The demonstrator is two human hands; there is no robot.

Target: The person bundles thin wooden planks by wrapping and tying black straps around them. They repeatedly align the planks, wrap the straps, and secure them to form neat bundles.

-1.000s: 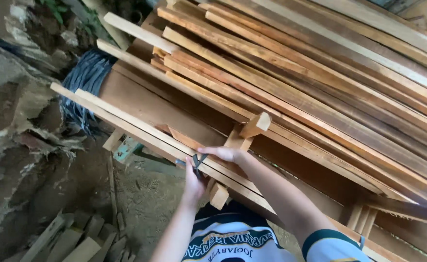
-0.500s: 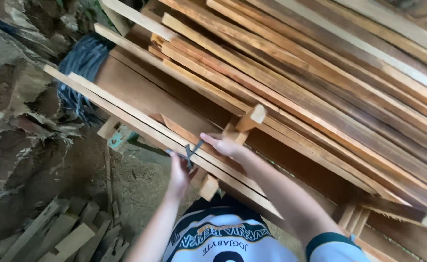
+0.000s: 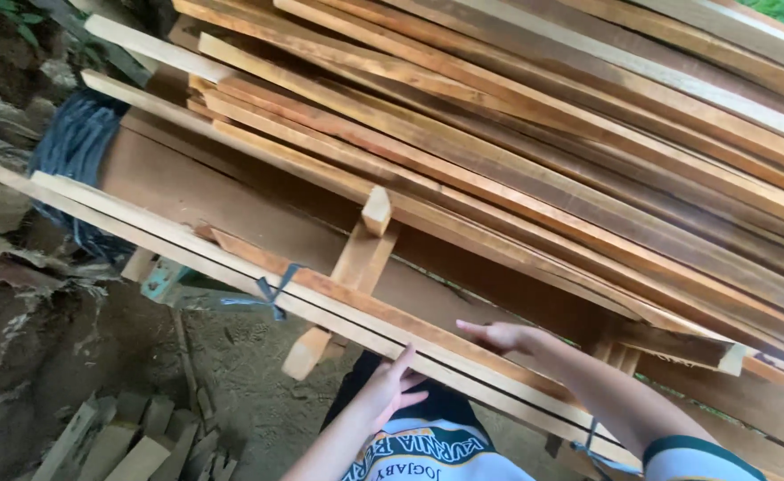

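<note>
A bundle of long pale wooden slats (image 3: 232, 258) runs from the upper left down to the lower right, tied with a dark strap (image 3: 273, 291). My left hand (image 3: 390, 385) is under its near edge, fingers spread against the wood. My right hand (image 3: 503, 336) lies flat on top of the bundle, fingers stretched toward the left. Neither hand closes around a slat. The bundle rests on a wide brown board (image 3: 232, 196), beside a large stack of reddish planks (image 3: 543, 151).
A short wooden support block (image 3: 356, 267) sticks out under the stack. A dark ribbed sheet (image 3: 71, 151) hangs at the left. Several short wood offcuts (image 3: 125, 441) lie on the dirt ground at the lower left. Rough earth rises along the left edge.
Both hands have slid right along the bundle, away from the dark strap they were at. The view has shifted so more of the plank stack shows.
</note>
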